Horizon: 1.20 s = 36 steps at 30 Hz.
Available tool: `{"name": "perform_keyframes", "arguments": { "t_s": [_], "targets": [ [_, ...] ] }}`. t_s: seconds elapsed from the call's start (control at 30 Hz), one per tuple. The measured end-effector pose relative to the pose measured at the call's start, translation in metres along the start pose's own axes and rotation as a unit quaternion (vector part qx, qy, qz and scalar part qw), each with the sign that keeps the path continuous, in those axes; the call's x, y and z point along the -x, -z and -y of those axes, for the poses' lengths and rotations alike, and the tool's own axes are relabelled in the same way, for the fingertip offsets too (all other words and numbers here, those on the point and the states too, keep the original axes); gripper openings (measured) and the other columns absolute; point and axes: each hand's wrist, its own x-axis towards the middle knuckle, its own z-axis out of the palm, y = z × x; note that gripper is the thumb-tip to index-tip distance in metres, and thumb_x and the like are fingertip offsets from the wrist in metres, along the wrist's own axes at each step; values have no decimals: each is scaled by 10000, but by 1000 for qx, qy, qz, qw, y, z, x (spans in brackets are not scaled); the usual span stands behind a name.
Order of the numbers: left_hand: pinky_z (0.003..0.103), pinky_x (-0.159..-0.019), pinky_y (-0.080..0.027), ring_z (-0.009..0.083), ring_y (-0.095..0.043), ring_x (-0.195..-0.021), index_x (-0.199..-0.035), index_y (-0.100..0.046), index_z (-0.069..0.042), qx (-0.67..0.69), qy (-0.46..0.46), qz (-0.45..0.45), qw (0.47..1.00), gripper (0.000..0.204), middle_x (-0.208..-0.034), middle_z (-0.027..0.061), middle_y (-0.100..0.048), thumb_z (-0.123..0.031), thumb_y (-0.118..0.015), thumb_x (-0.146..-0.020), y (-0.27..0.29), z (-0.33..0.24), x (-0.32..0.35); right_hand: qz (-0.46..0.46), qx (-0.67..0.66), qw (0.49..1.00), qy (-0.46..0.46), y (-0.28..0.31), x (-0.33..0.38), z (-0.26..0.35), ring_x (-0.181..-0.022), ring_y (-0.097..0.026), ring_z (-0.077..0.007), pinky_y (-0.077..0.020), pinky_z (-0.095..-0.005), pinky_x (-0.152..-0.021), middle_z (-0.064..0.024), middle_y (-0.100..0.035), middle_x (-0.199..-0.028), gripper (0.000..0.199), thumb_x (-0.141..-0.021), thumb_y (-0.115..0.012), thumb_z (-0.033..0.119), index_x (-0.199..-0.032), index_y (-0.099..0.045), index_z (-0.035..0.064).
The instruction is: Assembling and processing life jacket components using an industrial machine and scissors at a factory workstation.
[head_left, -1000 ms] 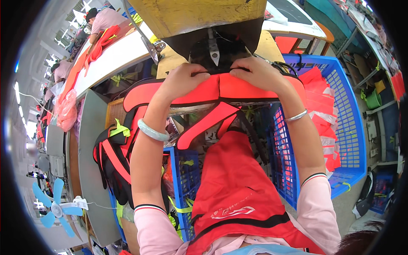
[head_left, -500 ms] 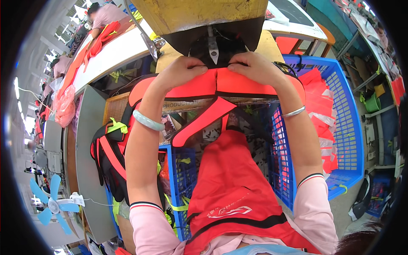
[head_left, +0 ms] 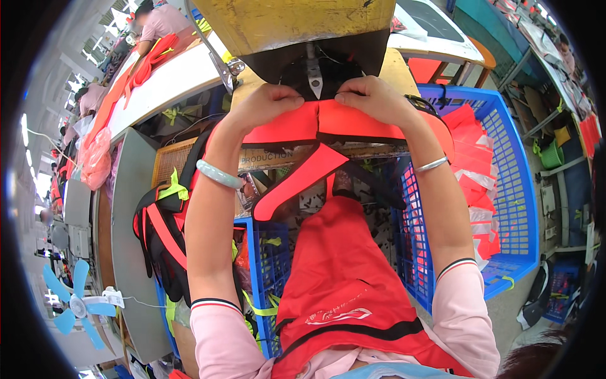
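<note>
Both my hands grip the far edge of a neon red-orange fabric piece with black trim [head_left: 360, 123], one on each side of its middle seam. My left hand [head_left: 268, 104] pinches the edge left of the seam; my right hand [head_left: 372, 100] pinches it on the right. Between them, just beyond the edge, points the metal tip [head_left: 314, 82] of a yellow machine [head_left: 297, 25]. The fabric's middle lies at the machine's dark work area. A red-orange strap with black edging [head_left: 297, 183] hangs down from below it. My fingertips are partly hidden by the fabric and my knuckles.
A blue plastic basket [head_left: 514, 189] with red-orange pieces in clear wrapping stands at right. Another blue basket [head_left: 268, 290] is at left, beside black and red-orange gear [head_left: 161, 234]. A blue fan [head_left: 79, 306] stands lower left. A person [head_left: 163, 24] works at the white table [head_left: 142, 95].
The fabric and both hands have shifted very slightly left in the picture. The grip on the edge is the same.
</note>
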Motion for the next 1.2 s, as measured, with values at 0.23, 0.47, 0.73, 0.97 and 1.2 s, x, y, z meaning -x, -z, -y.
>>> {"name": "perform_keyframes", "arguments": {
  "t_s": [0.23, 0.47, 0.73, 0.97, 1.2],
  "targets": [
    [265, -795, -463, 118, -585, -886, -1067, -698, -30, 4, 20, -4, 1000, 352, -937, 27, -683, -327, -676, -880, 1, 0, -5, 1, -45, 999, -18, -3, -5, -10, -806, -620, -172, -484, -315, -774, -102, -692, -843, 302, -904, -631, 309, -1034, -701, 45],
    [249, -812, -451, 105, -582, -918, -1104, -701, -49, 105, 34, -7, 994, 331, -973, 11, -682, -302, -678, -892, -4, 10, 3, 16, -138, 988, -67, -5, 10, 2, -792, -567, -86, -453, -253, -746, -6, -661, -832, 288, -929, -632, 285, -1005, -689, 13],
    [242, -814, -446, 103, -582, -913, -1115, -695, -33, 187, 61, -9, 980, 337, -978, 14, -681, -279, -704, -884, -6, 14, -2, 23, -289, 953, -90, -9, 5, -13, -742, -567, -39, -453, -200, -674, 32, -645, -823, 242, -930, -662, 257, -948, -683, 17],
    [242, -801, -449, 99, -579, -898, -1100, -695, -15, 207, 60, -10, 976, 344, -966, 17, -677, -282, -713, -884, -4, 15, -2, 39, -357, 926, -118, -10, 2, -19, -762, -610, -64, -483, -217, -709, 2, -698, -871, 248, -906, -693, 270, -979, -719, 34],
    [222, -817, -473, 85, -605, -903, -1126, -682, 18, 107, 57, -22, 992, 379, -996, 36, -692, -284, -708, -899, -4, 4, 3, -27, -105, 992, -59, -5, 3, -11, -760, -606, -134, -482, -302, -740, -40, -698, -827, 322, -903, -652, 337, -1013, -704, 39]
  ]
}}
